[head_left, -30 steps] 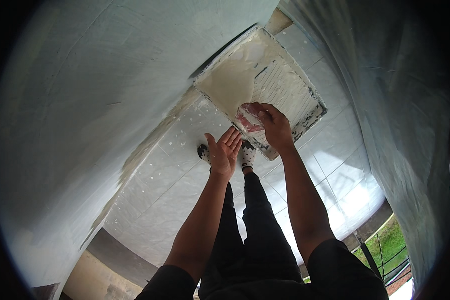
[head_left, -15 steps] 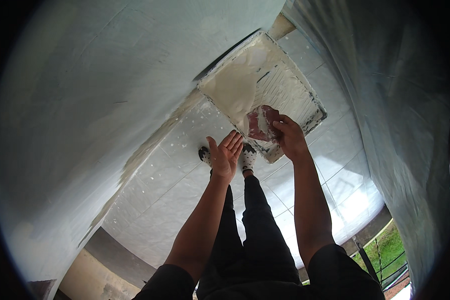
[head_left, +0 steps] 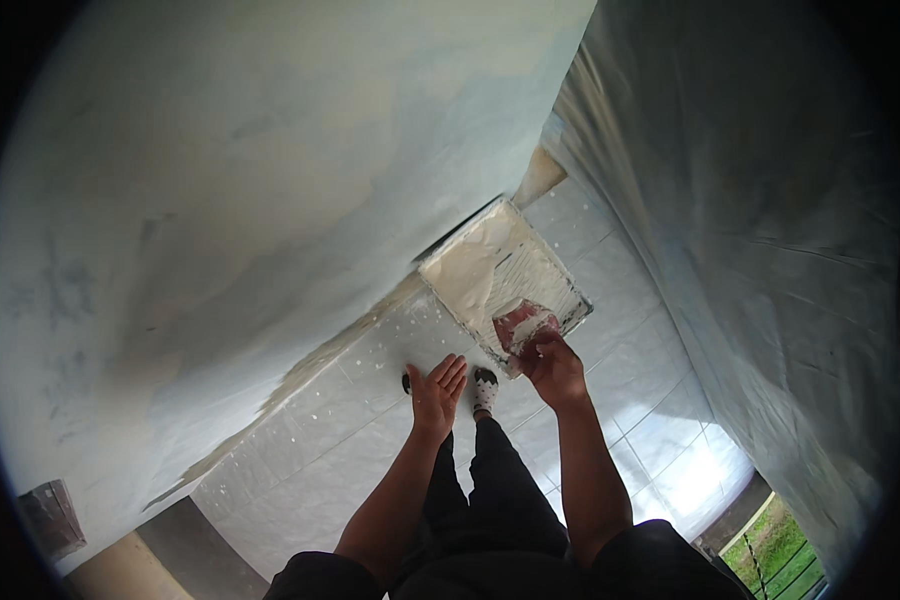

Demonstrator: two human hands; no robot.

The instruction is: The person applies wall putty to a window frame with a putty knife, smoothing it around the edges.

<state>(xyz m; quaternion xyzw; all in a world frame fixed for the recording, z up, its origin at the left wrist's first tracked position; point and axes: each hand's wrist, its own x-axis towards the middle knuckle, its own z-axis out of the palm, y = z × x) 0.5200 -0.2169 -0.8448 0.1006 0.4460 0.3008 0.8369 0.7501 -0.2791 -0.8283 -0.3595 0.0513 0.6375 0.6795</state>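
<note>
One reddish spreader (head_left: 526, 322), pinched in the right hand (head_left: 558, 375); that grip is narrow, thumb and fingers closed on its lower-right edge. Blade points up and left from the fingers, pale smears on its face. Its long axis is hard to call, fingers cover part of it.

Key relation: spreader overlaps the near corner of the tray (head_left: 550, 253) in view, while most of the cream paste (head_left: 463, 268) sits in the tray's upper-left half, so up and left of the right grip, past the blade. Tray's long side runs upper left to lower right, ridged part toward the right. Can't tell if blade touches tray or hangs above it.

Left hand (head_left: 436, 395) is bare, palm showing, fingers straight, nothing in it. It sits left of the spreader and just below the tray's near-left edge in view, apart from both. Right hand is the nearer one, being on the spreader.

Around: pale wall (head_left: 300, 150) along the tray's upper-left side, tiled floor (head_left: 360, 440) below, plastic sheet (head_left: 730, 280) on the right, one socked foot (head_left: 485, 392) between the hands
</note>
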